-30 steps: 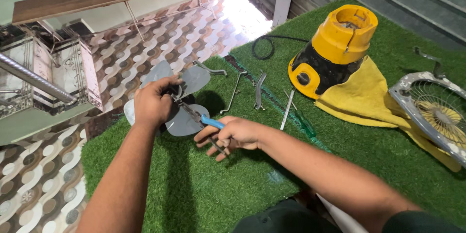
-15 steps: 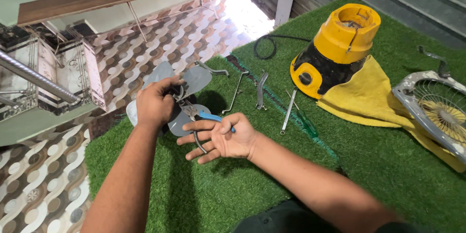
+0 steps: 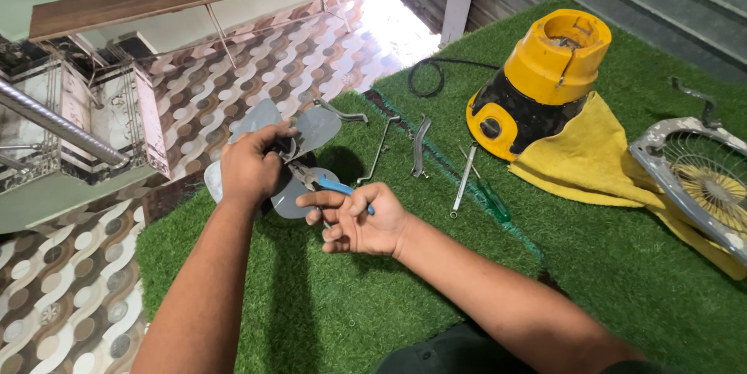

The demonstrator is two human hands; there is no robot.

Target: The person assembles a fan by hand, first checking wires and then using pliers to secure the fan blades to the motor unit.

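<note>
Hands – two: left hand (image 3: 249, 168) on fan blade (image 3: 311, 129) | right hand (image 3: 362, 222) – pliers (image 3: 323, 182)

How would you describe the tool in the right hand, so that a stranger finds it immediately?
Start at the green grass mat. Above its left part, the left hand grips a grey fan blade. The pliers touch its hub, held by the right hand: the only tool with blue handles.

Showing pale grey, translucent fan blades (image 3: 311, 129), blue-handled pliers (image 3: 331, 184), bright green turf (image 3: 591, 265), a yellow-and-black mixer base (image 3: 537, 86), a yellow cloth (image 3: 591, 160), brown-and-white patterned floor tiles (image 3: 70, 296), possibly a green-handled screwdriver (image 3: 492, 201)
</note>
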